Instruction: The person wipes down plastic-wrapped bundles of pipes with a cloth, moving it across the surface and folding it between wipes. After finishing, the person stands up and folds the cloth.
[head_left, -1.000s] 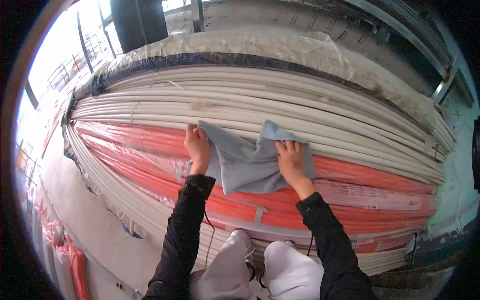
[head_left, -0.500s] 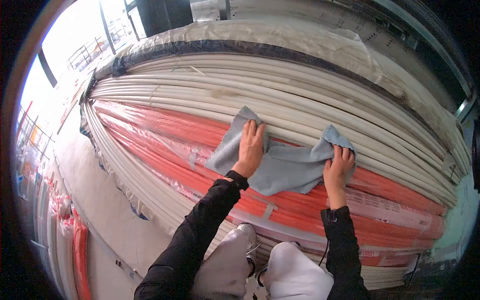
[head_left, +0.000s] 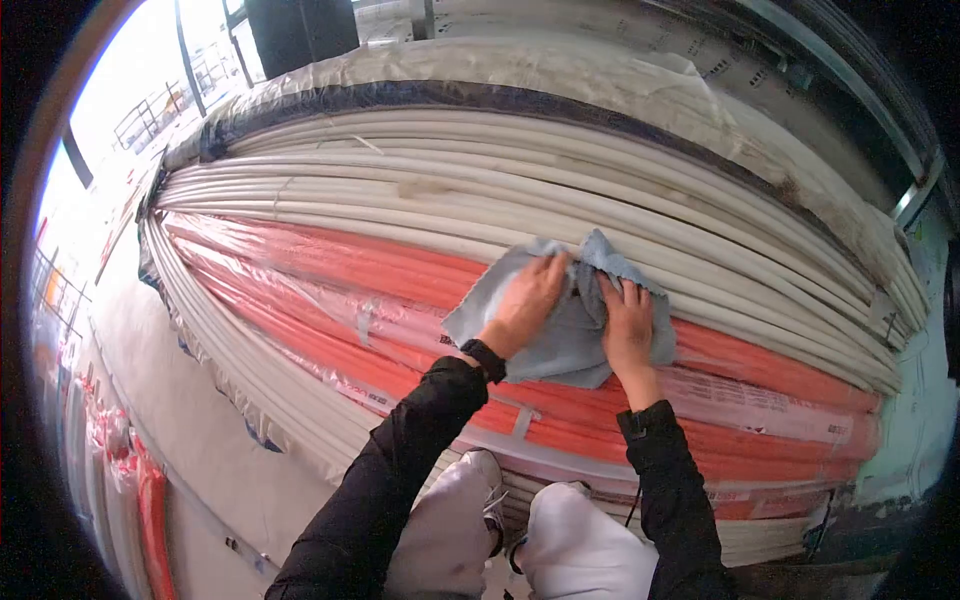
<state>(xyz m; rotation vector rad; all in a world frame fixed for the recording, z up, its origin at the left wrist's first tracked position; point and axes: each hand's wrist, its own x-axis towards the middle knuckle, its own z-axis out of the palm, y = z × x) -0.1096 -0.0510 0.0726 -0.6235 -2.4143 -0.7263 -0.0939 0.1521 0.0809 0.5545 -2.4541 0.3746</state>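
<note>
A grey-blue cloth (head_left: 562,352) with jagged edges lies bunched over red plastic-wrapped bundles (head_left: 420,270) and the white pipes (head_left: 420,215) beside them. My left hand (head_left: 530,302) grips the cloth near its upper middle, fingers bent into the fabric. Close by on the right, my right hand (head_left: 628,325) is closed on another part of it, with a raised fold standing above the fingers. Only a small gap separates the two hands, and the fingertips are partly hidden in the folds.
Long white pipes fan out around the red bundles, with a dark-edged plastic sheet (head_left: 480,65) along the far side. More wrapped red and white lengths (head_left: 140,490) stand on the floor at lower left. My shoes (head_left: 482,480) are at the pile's near edge.
My hands have come closer together, the left moving right and the right moving left. The cloth, spread between them before, is now gathered and bunched up.
</note>
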